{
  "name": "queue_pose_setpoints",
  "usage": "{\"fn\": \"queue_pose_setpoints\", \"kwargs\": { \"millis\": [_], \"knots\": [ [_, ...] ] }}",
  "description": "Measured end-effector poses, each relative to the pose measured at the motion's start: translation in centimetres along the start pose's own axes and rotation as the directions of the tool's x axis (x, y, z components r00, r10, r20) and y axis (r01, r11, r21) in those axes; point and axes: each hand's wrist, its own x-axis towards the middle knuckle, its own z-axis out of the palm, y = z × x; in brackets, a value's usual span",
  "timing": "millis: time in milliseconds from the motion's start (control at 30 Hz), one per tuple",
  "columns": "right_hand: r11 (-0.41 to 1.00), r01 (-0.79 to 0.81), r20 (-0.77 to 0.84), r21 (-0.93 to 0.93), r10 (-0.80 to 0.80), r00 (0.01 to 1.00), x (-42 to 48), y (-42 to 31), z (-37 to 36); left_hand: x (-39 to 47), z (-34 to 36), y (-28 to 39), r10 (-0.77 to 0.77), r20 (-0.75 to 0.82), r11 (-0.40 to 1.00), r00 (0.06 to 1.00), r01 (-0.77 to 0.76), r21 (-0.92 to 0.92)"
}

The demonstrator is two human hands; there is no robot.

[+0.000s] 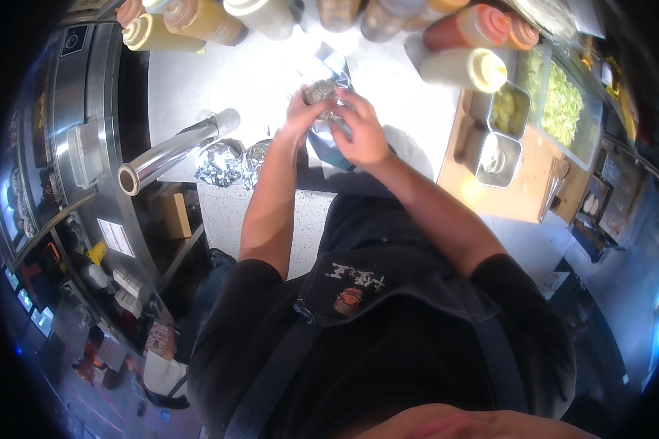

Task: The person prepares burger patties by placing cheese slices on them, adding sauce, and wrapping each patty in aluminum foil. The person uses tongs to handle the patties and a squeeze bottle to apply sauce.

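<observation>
My left hand [302, 115] and my right hand [362, 129] cup a round, brownish-grey item [323, 92] from both sides above the white worktop [197, 82]. Glare and my fingers hide what exactly it is. Shiny aluminium foil [335, 63] shows just beyond the item, and more of the sheet lies under my hands. To the left of my left forearm sit two crumpled foil bundles [219, 163], the second partly hidden by that arm. A roll of aluminium foil [170, 153] on a cardboard core lies beside them, jutting over the worktop's left edge.
Squeeze bottles of sauce [461, 27] line the far edge. At the right, a wooden board [458, 164] carries metal pans of pickle slices [505, 112] and white rings [493, 156]. Farther right are a tub of shredded lettuce [563, 104] and metal tongs [552, 189]. Steel equipment [96, 110] stands left.
</observation>
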Motion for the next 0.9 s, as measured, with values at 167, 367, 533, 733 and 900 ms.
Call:
{"fn": "queue_pose_setpoints", "kwargs": {
  "millis": [167, 367, 533, 733, 900],
  "knots": [
    [0.675, -0.573, 0.214, 0.466, 0.542, 0.813, 1.4, 3.8, -1.2, -1.8, 1.2, 0.5, -0.067, -0.006, 0.996, 0.998, 0.067, -0.064],
    [0.322, -0.810, 0.692, 0.491, 0.421, 0.587, 2.0, 2.7, -9.4, -8.4, 6.3, 2.8, -0.006, 0.198, 0.974, 0.980, 0.051, -0.223],
    [0.225, -0.754, 0.640, 0.617, 0.414, 0.647, -1.4, -1.3, -18.3, -18.8, 7.7, 4.5, 0.347, -0.003, 0.937, 0.938, -0.346, 0.050],
    [-0.045, -0.716, 0.712, 0.696, 0.167, 0.682, -6.4, -2.5, -29.8, -17.4, 13.5, -4.5, 0.437, -0.084, 0.589, 0.895, -0.356, -0.726],
    [0.278, -0.648, 0.590, 0.709, 0.270, 0.761, -13.3, -2.9, -36.1, -28.7, 33.5, -3.1, 0.524, 0.198, 0.546, 0.828, -0.148, -0.825]
  ]
}}
